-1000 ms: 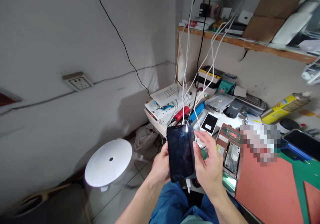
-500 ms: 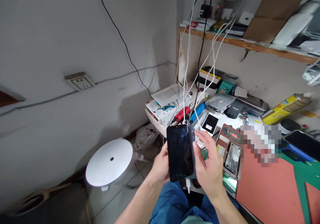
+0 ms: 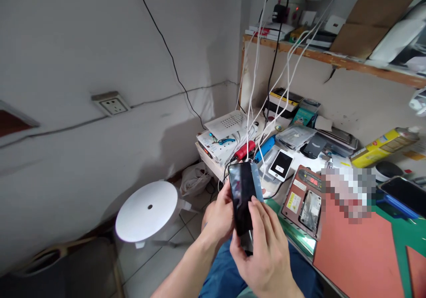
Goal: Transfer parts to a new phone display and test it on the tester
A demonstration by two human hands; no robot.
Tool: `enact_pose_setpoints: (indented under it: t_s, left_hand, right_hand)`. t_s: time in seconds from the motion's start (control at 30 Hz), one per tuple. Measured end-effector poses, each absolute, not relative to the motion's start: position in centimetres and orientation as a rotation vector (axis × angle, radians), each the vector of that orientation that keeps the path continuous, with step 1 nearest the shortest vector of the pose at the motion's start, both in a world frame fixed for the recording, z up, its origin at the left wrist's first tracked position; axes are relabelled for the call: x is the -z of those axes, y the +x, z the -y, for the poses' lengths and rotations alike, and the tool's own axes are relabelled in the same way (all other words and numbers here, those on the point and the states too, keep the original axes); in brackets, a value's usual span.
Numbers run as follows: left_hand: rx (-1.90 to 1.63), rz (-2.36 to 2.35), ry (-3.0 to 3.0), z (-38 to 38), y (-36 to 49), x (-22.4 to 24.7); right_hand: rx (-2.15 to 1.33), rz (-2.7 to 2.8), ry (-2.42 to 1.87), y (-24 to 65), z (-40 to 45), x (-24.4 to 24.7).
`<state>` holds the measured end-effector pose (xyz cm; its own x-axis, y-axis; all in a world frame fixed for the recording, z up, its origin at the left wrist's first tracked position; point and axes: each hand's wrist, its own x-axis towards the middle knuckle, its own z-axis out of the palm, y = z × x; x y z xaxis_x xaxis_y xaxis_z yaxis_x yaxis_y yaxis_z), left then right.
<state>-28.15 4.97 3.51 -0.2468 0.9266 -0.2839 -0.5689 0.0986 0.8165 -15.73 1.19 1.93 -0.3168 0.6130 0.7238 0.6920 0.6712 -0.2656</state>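
A black phone (image 3: 241,182) with a dark screen is tilted in front of me, above my lap. Under its right side shows a grey device (image 3: 256,180) with small markings. My left hand (image 3: 222,213) grips the phone's left edge, its fingers partly hidden behind. Over the lower right of the phone lies my right hand (image 3: 264,244), its fingertips at the screen's edge and its thumb near the bottom end. White cables (image 3: 248,149) hang down to just behind the phone's top.
To the right, the bench holds a white phone (image 3: 281,164), a brown device with a red display (image 3: 299,196), an orange mat (image 3: 359,244) and a yellow spray can (image 3: 382,147). A white round stool (image 3: 146,211) stands at left.
My right hand has moved from the upper right edge down over the lower part of the phone. The phone has turned, and the white plug below it no longer shows.
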Motion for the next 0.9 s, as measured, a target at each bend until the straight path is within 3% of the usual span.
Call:
enact_pose_setpoints:
  t_s: [0.17,0.9]
  left_hand:
    - [-1.566,-0.895,0.528,-5.2,-28.0,-3.9]
    - [-1.569,-0.886,0.380,-4.7,-27.8,-3.6]
  right_hand:
    - [0.129,1.917,-1.045,-15.3,-1.3,-1.8]
    - [0.228,1.809,-1.209,-15.6,-2.1,-0.9]
